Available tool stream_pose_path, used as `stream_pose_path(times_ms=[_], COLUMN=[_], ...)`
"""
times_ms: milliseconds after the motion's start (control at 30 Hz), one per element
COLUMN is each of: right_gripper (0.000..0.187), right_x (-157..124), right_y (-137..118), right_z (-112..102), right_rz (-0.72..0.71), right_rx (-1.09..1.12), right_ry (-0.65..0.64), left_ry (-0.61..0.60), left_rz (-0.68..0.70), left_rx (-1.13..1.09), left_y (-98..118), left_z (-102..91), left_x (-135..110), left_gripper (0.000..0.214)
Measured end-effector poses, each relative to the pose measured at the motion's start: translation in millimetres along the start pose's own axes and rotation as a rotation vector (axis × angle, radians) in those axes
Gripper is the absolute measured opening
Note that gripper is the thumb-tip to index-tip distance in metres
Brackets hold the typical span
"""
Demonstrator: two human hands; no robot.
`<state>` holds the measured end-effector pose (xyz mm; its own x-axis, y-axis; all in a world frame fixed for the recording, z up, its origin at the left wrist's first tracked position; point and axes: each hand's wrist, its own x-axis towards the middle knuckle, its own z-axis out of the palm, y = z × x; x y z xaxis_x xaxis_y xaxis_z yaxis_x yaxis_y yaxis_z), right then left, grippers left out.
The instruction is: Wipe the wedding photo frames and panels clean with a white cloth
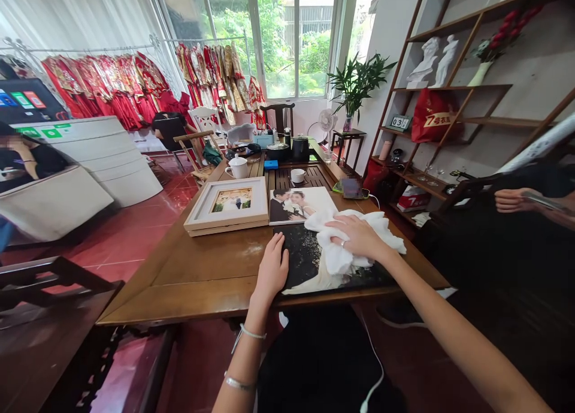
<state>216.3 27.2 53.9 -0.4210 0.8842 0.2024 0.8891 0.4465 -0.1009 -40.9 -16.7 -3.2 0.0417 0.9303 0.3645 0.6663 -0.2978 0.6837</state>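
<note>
A dark photo panel [300, 270] with a pale dress-like shape lies flat at the table's near edge. My left hand [272, 266] rests along its left edge, open, fingers stretched forward and holding nothing. With my right hand [354, 238] I grip a bunched white cloth [390, 236] pressed on the panel, hiding much of its right side. Pale specks show on the panel left of the cloth. Just beyond lies a wedding photo [309, 204] of a couple, its right corner under the cloth. To its left are white-framed pictures [231, 203], apparently stacked.
On the wooden table [202, 269], a lidded white mug [237, 166], a small white cup [297, 175] and a phone [353, 188] stand farther back. A person's hand [516, 201] is at the right. Shelves [485, 92] line the right wall; a chair [54, 287] stands left.
</note>
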Motion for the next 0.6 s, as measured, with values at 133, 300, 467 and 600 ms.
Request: stream_pose_path(times_ms=[133,300,467,600], right_gripper=[0.045,0.042,0.041,0.046], right_x=[22.1,8.1,-38.3,-67.0], right_y=[-10.3,-38.5,-63.5,-62.7], right_z=[-2.8,2.4,2.2,-6.8], right_rz=[0.063,-0.058,-0.226,-0.307], right_rx=[-0.037,-0.006,0.107,0.175], right_ry=[-0.060,-0.024,0.027,-0.013], left_ry=[0.014,0.000,-0.020,0.000], left_rz=[0.013,-0.007,0.002,0.001], left_rx=[-0.007,0.015,-0.014,-0.029], left_y=[-1.8,-0.2,-2.4,-4.2], left_z=[1.0,0.8,-0.1,0.8], left_x=[-0.1,-1.0,-2.0,-1.3], left_gripper=[0.041,0.044,0.048,0.045])
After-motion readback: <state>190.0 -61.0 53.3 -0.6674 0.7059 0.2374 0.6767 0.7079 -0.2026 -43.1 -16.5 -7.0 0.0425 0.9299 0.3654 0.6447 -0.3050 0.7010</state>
